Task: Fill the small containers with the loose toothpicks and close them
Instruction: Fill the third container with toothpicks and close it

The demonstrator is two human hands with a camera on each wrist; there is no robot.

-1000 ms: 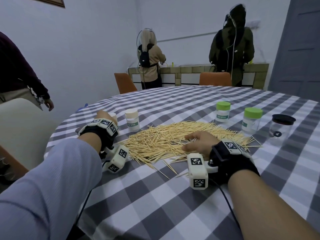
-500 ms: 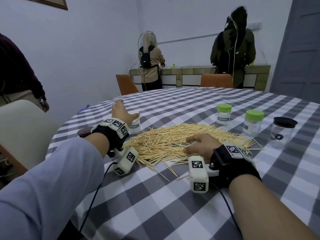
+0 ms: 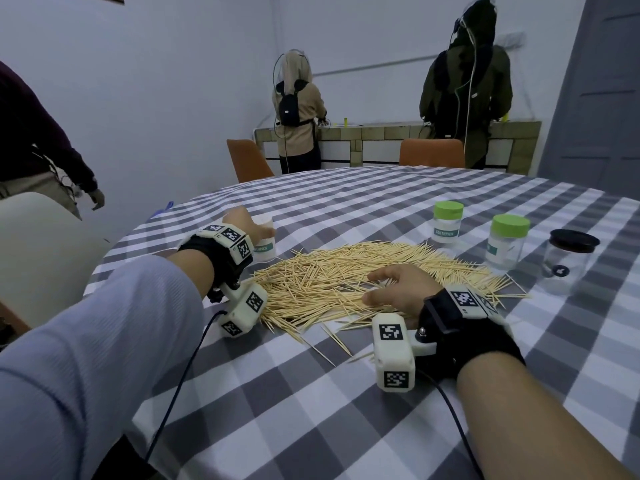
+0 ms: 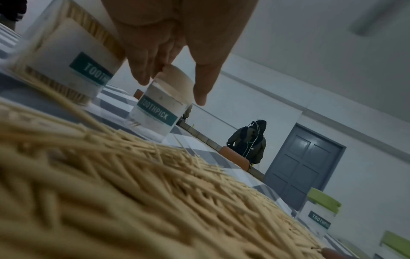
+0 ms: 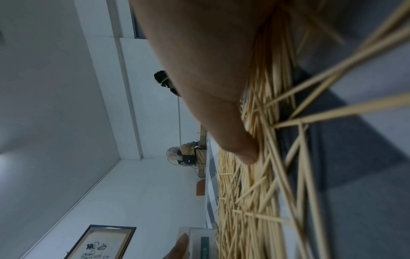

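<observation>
A round table (image 3: 311, 393) carries a grey-and-white checked cloth. At its centre lies a broad heap of loose toothpicks (image 3: 346, 271). The right hand (image 3: 398, 289) rests palm-down on the heap's near edge, fingers loosely spread across the sticks. At the heap's left edge, the left hand (image 3: 247, 226) reaches over a small clear container (image 3: 265, 249) labelled TOOTHPICK; fingers and thumb are parted on either side of its tan lid (image 4: 175, 73), the fingers touching it. A second container (image 4: 73, 57), packed with toothpicks, stands just beside. Two green-lidded containers (image 3: 446, 221) and a black-lidded jar (image 3: 568, 261) stand right of the heap.
</observation>
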